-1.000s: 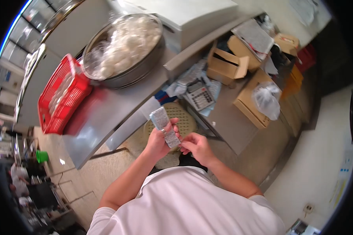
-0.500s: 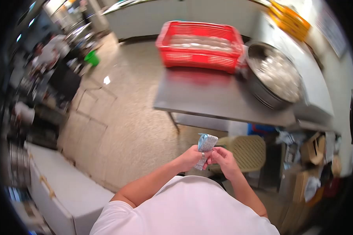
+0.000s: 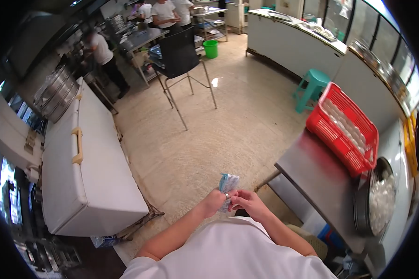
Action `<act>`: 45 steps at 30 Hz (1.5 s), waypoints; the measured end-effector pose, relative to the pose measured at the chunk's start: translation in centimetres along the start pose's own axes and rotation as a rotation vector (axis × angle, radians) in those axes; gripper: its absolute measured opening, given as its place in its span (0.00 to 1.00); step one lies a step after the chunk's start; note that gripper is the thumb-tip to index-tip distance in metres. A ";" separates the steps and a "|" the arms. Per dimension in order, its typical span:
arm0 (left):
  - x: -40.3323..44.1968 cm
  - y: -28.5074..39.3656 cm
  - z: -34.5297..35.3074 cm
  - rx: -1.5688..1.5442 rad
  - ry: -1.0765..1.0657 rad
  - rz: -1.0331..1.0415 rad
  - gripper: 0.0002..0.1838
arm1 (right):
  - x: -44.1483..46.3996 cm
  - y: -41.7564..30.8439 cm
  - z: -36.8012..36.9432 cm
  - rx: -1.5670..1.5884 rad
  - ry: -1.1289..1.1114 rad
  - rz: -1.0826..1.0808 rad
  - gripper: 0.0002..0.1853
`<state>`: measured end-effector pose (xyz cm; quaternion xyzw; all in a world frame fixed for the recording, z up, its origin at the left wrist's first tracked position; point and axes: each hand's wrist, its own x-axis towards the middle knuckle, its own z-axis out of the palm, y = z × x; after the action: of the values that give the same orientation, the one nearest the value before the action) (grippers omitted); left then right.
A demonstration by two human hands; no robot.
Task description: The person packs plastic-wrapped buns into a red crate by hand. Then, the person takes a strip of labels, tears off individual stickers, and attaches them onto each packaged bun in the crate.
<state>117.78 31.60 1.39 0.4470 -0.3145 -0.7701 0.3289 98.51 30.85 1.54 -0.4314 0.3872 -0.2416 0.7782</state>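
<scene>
My left hand (image 3: 214, 202), with a ring on one finger, is wrapped round a small printed packet (image 3: 230, 183) in front of my shirt. Its light blue edge sticks up above the fingers. Close beside it, my right hand (image 3: 249, 202) has its fingers bent together at the packet's right side; whatever they pinch is too small to make out. To the right, a red basket (image 3: 318, 122) of round pale items in clear wrap stands on a steel table (image 3: 307, 162), near a round metal pan (image 3: 362, 209) filled with pale bagged items.
A white chest freezer (image 3: 102, 186) stands at left, with stacked metal steamers (image 3: 58, 95) behind. Ahead are a black high chair (image 3: 178, 53), a green bin (image 3: 210, 49) and a teal stool (image 3: 312, 86). Several people in white shirts stand at the back.
The view has swung left, so the steel table, basket and pan now lie at the right and the freezer shows fully. The packet is still in my left hand, my right hand close against it.
</scene>
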 end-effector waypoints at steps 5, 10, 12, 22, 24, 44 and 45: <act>4.0 2.8 -3.7 -0.129 0.249 0.067 0.16 | 7.4 -2.9 -2.5 0.003 0.000 0.047 0.20; 11.0 8.9 -6.8 -0.162 0.314 0.075 0.19 | 16.3 -7.2 -8.0 -0.009 0.035 0.044 0.20; 14.8 12.6 -7.6 -0.136 0.308 0.072 0.19 | 20.2 -9.7 -10.9 0.004 0.050 0.039 0.20; 30.9 26.6 -10.9 -0.067 0.237 0.081 0.20 | 34.4 -23.2 -19.9 -0.052 0.104 -0.025 0.14; 33.0 27.7 -12.9 -0.111 0.264 0.045 0.20 | 36.4 -25.1 -20.8 -0.108 0.112 -0.005 0.14; 71.7 52.9 -18.3 0.224 -0.252 -0.191 0.20 | 59.3 -40.2 -39.6 -0.031 0.586 -0.106 0.17; 73.4 53.9 -17.3 0.229 -0.310 -0.195 0.20 | 59.6 -41.2 -40.6 0.037 0.617 -0.149 0.18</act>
<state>117.29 -61.08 1.00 0.3858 -0.4020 -0.8172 0.1474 98.65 -52.22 0.06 -0.3507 0.5678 -0.4245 0.6119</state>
